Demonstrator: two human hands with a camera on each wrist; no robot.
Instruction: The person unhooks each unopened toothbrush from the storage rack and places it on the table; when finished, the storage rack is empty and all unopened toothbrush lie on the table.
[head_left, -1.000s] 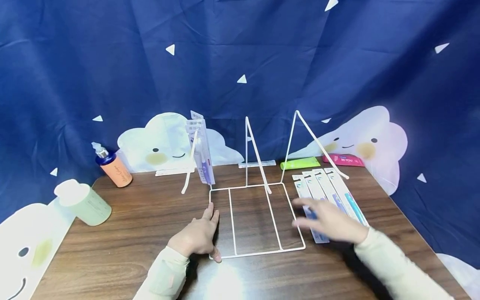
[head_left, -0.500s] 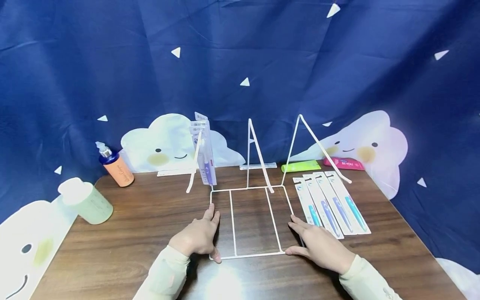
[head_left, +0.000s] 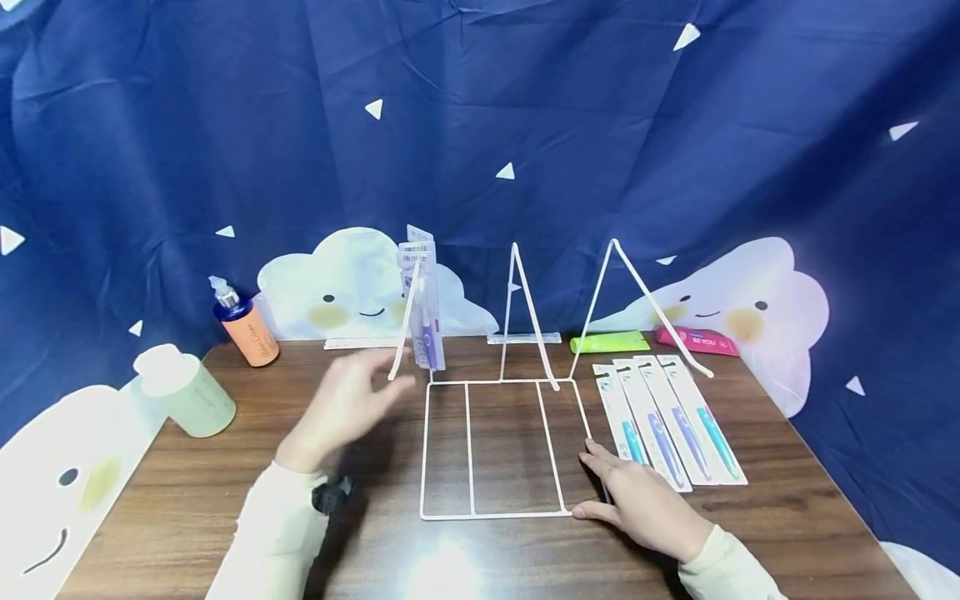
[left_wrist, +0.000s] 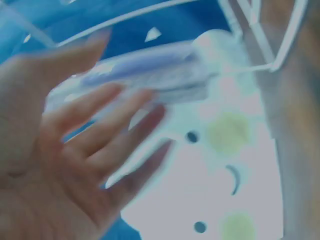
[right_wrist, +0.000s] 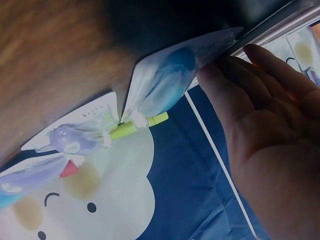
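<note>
At the rack's near right corner the right hand (head_left: 645, 504) lies with straight fingers pressing the white wire rack (head_left: 498, 450) to the table (head_left: 225, 500), while the left hand (head_left: 341, 408), fingers spread and holding nothing, hovers near the packaged toothbrush (head_left: 425, 312) leaning upright on the leftmost prong, which a careless brush could topple; only "BE YOU" reads, on the pink tube (head_left: 693, 340).

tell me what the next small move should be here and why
Probably bring the left hand on to the packaged toothbrush that stands against the left divider of the white wire rack. That hand is open, raised off the table and blurred, just short of the pack, and the left wrist view shows the pack right at its fingertips. The right hand rests flat at the rack's near right corner, steadying it.
</note>
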